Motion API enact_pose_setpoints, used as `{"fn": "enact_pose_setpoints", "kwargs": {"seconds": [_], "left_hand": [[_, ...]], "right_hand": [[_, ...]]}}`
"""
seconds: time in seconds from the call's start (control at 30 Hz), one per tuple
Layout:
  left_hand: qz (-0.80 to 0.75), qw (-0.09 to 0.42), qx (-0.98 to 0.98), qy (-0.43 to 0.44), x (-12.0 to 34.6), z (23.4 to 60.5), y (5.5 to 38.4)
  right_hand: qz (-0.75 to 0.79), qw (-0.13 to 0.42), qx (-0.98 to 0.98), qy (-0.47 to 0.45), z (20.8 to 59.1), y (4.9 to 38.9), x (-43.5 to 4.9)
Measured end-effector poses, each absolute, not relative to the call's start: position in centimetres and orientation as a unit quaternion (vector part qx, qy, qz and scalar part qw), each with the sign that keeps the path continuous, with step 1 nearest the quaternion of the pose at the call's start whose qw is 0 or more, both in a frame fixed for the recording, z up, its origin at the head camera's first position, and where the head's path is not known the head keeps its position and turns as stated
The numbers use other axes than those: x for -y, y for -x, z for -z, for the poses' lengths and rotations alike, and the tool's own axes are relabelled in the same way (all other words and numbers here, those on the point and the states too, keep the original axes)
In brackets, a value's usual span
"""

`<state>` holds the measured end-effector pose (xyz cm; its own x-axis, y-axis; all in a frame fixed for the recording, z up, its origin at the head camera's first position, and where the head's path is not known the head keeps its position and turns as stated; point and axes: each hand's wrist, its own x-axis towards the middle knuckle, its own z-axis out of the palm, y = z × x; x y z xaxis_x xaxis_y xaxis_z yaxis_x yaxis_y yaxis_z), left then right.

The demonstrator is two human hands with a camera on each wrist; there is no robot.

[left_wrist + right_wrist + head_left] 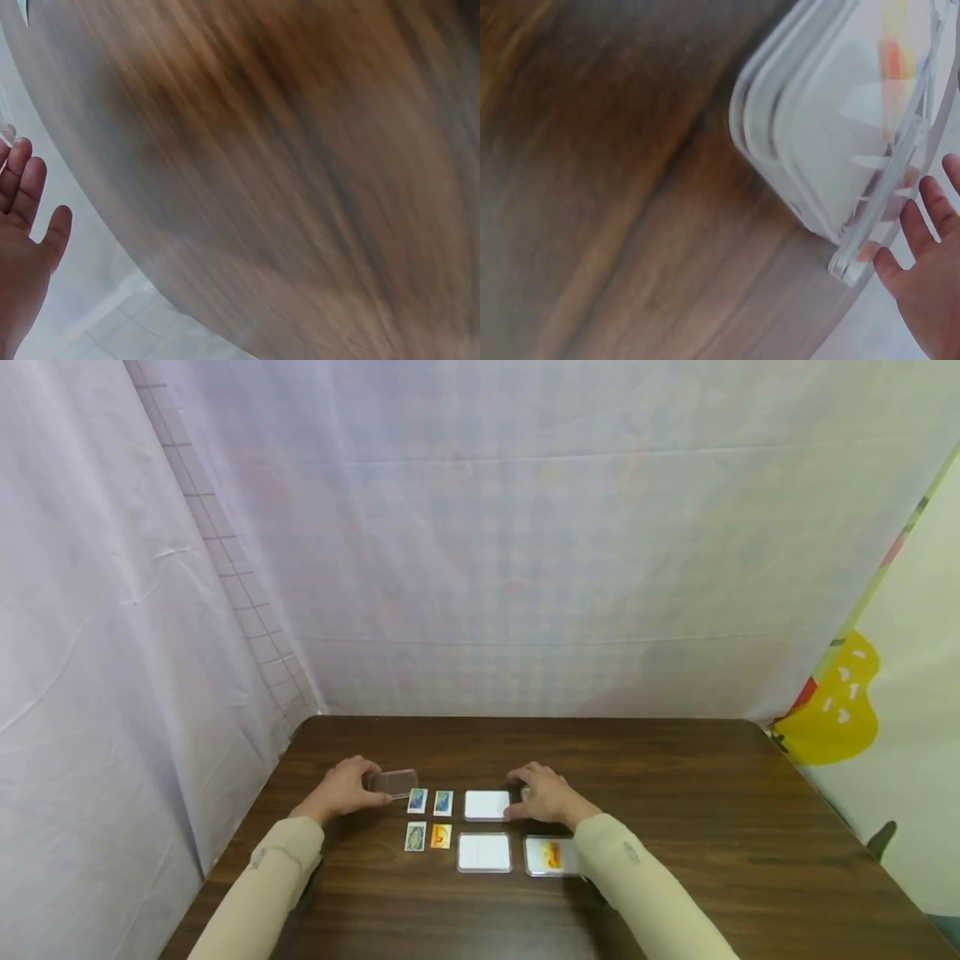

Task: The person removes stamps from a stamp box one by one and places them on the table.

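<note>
My left hand [345, 787] grips one end of a clear plastic lid [397, 782], left of several small picture cards. In the left wrist view its fingertips touch a clear edge at the frame's border. The right hand [547, 795] reaches over beside a clear case with a white card [487, 806], thumb near its right edge. Something clear [525, 793] shows partly between thumb and fingers. The right wrist view shows the fingers spread beside a clear plastic edge [877, 202]. Blue-picture cards [443, 802] lie above a grey-green card [416, 837] and an orange card [441, 836].
In the near row lie another case with a white insert [484, 852] and a case with a yellow-orange picture [551, 856], partly under the right sleeve [637, 868]. Everything rests on a dark wooden table [712, 793]. Pale curtains [510, 543] hang behind and at the sides.
</note>
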<state>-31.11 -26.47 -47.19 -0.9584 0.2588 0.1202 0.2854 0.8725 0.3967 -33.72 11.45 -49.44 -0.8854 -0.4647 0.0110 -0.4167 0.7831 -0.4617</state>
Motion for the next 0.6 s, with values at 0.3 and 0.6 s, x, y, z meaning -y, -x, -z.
{"fn": "enact_pose_setpoints", "kwargs": {"seconds": [0.3,0.6], "left_hand": [[0.227,0.039,0.961,0.152,23.5,46.9,31.9],[0.240,0.035,0.954,0.175,19.7,46.3,32.4]], "right_hand": [[0.254,0.050,-0.939,0.225,48.5,33.9,-12.0],[0.289,0.052,-0.930,0.220,47.5,33.9,-11.9]]}}
